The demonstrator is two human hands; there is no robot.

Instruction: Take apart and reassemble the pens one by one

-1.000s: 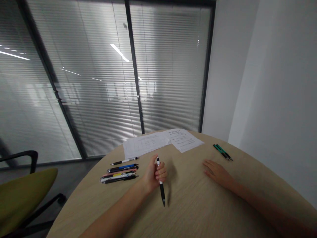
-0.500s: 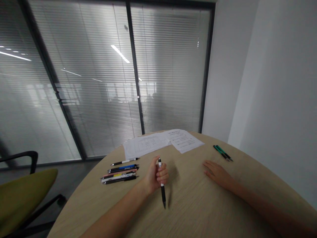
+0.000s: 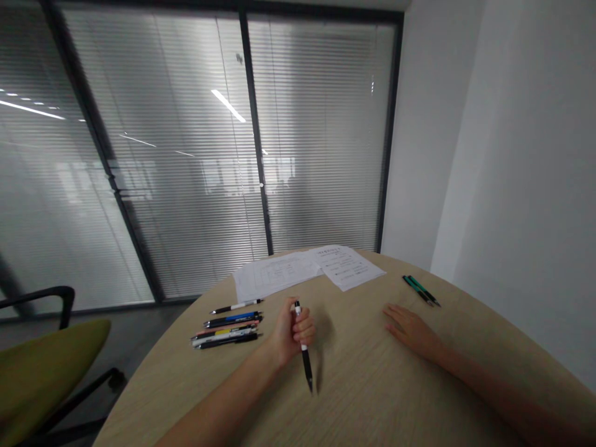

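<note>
With my left hand (image 3: 288,334) I hold a white-black pen (image 3: 306,360); my right hand (image 3: 412,331) lies flat, near the green pens (image 3: 421,288).

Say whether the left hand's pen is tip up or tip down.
Tip down: the left hand grips the black-and-white pen with its pointed tip below the hand, thumb by the other end. Contact with the table: cannot tell.

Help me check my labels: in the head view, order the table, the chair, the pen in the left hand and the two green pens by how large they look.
1. Table
2. Chair, cut off by the frame
3. Held pen, partly covered by the left hand
4. Green pens, too alike to rank
</note>
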